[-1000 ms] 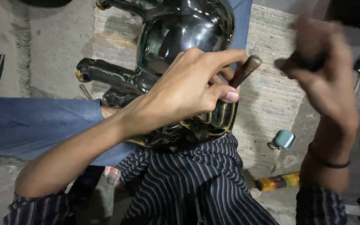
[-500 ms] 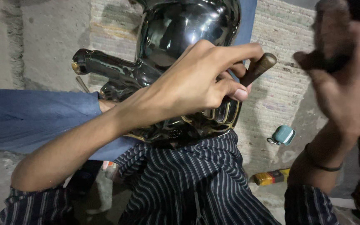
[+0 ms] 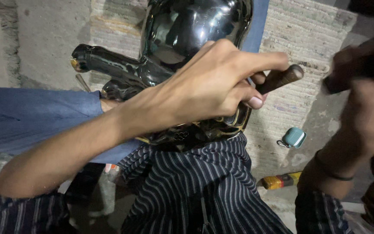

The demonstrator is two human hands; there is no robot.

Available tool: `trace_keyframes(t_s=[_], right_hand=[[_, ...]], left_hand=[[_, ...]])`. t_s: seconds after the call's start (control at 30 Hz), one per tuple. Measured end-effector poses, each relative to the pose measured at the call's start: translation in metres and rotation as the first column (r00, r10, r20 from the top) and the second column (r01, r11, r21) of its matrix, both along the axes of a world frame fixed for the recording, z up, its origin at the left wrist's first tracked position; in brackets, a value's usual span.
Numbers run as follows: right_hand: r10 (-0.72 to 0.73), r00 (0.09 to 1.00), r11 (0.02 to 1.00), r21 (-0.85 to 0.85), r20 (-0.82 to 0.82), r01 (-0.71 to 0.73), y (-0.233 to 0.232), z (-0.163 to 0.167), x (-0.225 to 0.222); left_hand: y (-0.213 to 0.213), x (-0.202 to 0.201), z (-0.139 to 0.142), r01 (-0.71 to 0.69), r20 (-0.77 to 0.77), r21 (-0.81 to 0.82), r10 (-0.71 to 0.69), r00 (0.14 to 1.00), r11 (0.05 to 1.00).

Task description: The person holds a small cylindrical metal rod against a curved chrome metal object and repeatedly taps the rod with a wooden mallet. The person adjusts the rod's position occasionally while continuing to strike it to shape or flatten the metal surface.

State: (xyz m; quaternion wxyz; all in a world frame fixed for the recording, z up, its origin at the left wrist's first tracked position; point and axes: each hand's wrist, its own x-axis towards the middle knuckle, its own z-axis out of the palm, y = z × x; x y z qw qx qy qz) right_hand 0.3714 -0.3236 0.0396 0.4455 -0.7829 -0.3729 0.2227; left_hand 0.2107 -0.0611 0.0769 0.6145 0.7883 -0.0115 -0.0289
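A shiny black metal vessel (image 3: 182, 30) with a spout-like arm rests on my lap against striped cloth. My left hand (image 3: 213, 86) reaches across it and pinches a thin brown wooden-handled tool (image 3: 282, 78) between thumb and fingers, its tip hidden behind the hand against the vessel's lower rim. My right hand (image 3: 369, 99) is raised at the right edge, blurred, closed around a dark object (image 3: 360, 65) whose kind I cannot tell.
A woven mat (image 3: 299, 39) covers the concrete floor behind the vessel. A small teal case (image 3: 294, 138) and a yellow-and-red tube (image 3: 282, 180) lie on the floor at right. A blue-clad leg (image 3: 31, 117) crosses at left.
The view has drawn closer to the vessel. My left hand stays on the wooden-handled tool, which has tilted flatter. My right hand has shifted rightward and upward, still blurred.
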Motion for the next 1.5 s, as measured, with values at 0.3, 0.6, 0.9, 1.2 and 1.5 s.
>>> trace_keyframes(t_s=[0.3, 0.6, 0.9, 1.2, 1.5], right_hand=[[-0.293, 0.942, 0.898, 0.292, -0.163, 0.329, -0.014, -0.037, -0.033], [-0.410, 0.873, 0.905, 0.239, 0.265, 0.353, -0.016, -0.055, -0.066], [-0.447, 0.855, 0.851, 0.420, 0.262, 0.317, 0.024, -0.038, -0.099], [-0.174, 0.859, 0.454, 0.734, -0.482, 0.504, 0.028, -0.048, -0.104], [-0.570, 0.806, 0.776, 0.428, 0.163, 0.462, 0.014, -0.052, -0.110]], left_hand=[[-0.003, 0.031, 0.019, 0.192, -0.020, 0.068, -0.191, 0.981, 0.979], [-0.007, 0.047, 0.025, 0.546, -0.231, 0.196, -0.503, 0.833, 0.815], [-0.012, 0.051, 0.030, 0.668, -0.389, 0.065, -0.598, 0.701, 0.741], [-0.026, 0.052, 0.022, 0.675, -0.176, 0.334, -0.660, 0.730, 0.658], [-0.012, 0.047, 0.028, 0.656, -0.272, 0.119, -0.611, 0.744, 0.746]])
